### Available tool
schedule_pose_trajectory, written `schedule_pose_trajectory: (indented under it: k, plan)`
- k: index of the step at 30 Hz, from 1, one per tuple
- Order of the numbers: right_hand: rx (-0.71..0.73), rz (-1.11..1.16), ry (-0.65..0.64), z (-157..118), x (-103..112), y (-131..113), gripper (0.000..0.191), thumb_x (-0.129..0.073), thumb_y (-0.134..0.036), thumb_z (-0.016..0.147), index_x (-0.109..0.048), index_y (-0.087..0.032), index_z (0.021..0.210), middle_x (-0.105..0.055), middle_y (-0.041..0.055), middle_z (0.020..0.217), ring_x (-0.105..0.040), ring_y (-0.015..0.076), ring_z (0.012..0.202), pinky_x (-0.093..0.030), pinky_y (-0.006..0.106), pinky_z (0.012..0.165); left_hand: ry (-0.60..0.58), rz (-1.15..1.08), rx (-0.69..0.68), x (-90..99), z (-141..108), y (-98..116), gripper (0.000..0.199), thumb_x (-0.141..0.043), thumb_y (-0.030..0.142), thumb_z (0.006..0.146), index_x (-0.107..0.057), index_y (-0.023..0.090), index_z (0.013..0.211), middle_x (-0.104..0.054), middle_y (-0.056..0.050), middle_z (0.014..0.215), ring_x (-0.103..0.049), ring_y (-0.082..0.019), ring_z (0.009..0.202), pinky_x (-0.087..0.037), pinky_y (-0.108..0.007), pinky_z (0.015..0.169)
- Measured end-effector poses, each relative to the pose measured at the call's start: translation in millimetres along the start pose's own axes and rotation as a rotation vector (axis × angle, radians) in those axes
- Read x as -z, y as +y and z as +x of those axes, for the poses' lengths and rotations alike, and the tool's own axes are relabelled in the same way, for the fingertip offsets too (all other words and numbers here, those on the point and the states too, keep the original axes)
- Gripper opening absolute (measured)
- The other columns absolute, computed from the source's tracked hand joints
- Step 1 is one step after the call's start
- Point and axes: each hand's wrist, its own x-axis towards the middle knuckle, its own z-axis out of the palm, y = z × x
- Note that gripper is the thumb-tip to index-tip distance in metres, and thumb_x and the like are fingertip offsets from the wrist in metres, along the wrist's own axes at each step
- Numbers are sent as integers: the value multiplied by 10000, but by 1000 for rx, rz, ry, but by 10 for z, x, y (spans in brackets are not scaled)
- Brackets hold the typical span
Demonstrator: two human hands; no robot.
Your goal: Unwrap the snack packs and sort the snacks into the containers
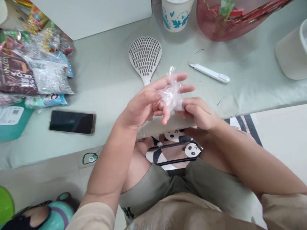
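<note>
A crumpled piece of clear plastic (173, 95) is held up over the table's front edge, between my two hands. My left hand (150, 102) pinches its left side between thumb and fingers, with two fingers stretched out behind it. The fingertips of my right hand (198, 111) are closed on the plastic's lower right side. Behind my left hand lies a white slotted skimmer (145, 54), its handle partly hidden by that hand. A white utility knife (209, 72) rests on the table to the right, beyond my right hand.
Snack packets (35, 70) are piled at the left, near a black phone (72, 122) and a green container (16, 127). Along the back stand a white box (96, 16), a paper cup (177, 16) and a pink bowl (223, 25). A white container (292, 52) is at the right.
</note>
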Motion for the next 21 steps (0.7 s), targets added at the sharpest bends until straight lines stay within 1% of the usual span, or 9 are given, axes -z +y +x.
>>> schedule_pose_trajectory:
  k: [2,4,8,10,12,14,16,18,21]
  plan:
    - [72,61,-128,-9,-17,3,273,-481,-336,921,-570,-208,697,-593,7,640,-539,142,589,-428,290,592,6,14,45,12,17,-31,555,-500,529,976,-467,381,1510,-647,-88,1476,-769,-198,708,-426,-240,415]
    - [81,98,-203,-17,-42,7,263,-526,-383,944,-616,-205,772,-583,-6,633,-523,131,566,-410,273,554,-31,-3,62,11,30,-66,703,-581,435,936,-323,413,1590,-661,-83,1463,-755,-163,668,-407,-225,403]
    - [15,219,-191,-39,-76,13,366,-529,-499,994,-642,-205,807,-583,-13,637,-512,112,551,-420,254,539,-47,95,17,11,41,-122,1002,-666,352,884,-46,408,1669,-775,-50,1241,-784,-206,902,-468,-209,449]
    - [-15,332,-159,-51,-71,15,371,-553,-532,984,-672,-194,885,-642,0,701,-527,103,549,-433,250,528,-56,143,12,27,45,-140,995,-680,333,880,-79,419,1668,-789,-23,1172,-775,-197,928,-477,-202,457]
    - [-68,431,-119,-59,-54,16,408,-581,-556,965,-688,-186,1096,-674,-2,726,-516,96,516,-414,244,493,-58,182,11,46,50,-153,960,-716,284,856,-196,446,1646,-782,-9,1163,-768,-192,940,-479,-195,456]
    - [-142,478,-60,-62,-28,14,522,-580,-566,962,-615,-196,1328,-672,-25,696,-493,97,479,-390,242,468,-24,222,14,52,56,-159,911,-740,238,834,-310,450,1609,-773,-12,1142,-765,-197,947,-484,-196,460]
    - [-199,458,16,-57,-2,15,573,-561,-562,971,-546,-218,1429,-660,-44,663,-474,101,457,-384,244,464,20,242,23,38,56,-153,842,-730,222,840,-378,428,1577,-771,-11,1044,-755,-177,824,-481,-205,449]
    - [-229,370,99,-44,14,21,502,-541,-542,986,-580,-231,1378,-650,-50,644,-473,104,459,-389,247,476,30,224,41,10,46,-136,743,-708,234,862,-437,402,1533,-756,13,900,-691,-132,627,-473,-214,435]
    - [-222,157,133,-22,14,34,303,-528,-472,996,-687,-227,1076,-628,-42,621,-498,111,499,-398,255,514,65,175,38,-33,25,-104,573,-709,296,883,-531,373,1423,-735,32,814,-616,-102,507,-476,-223,425]
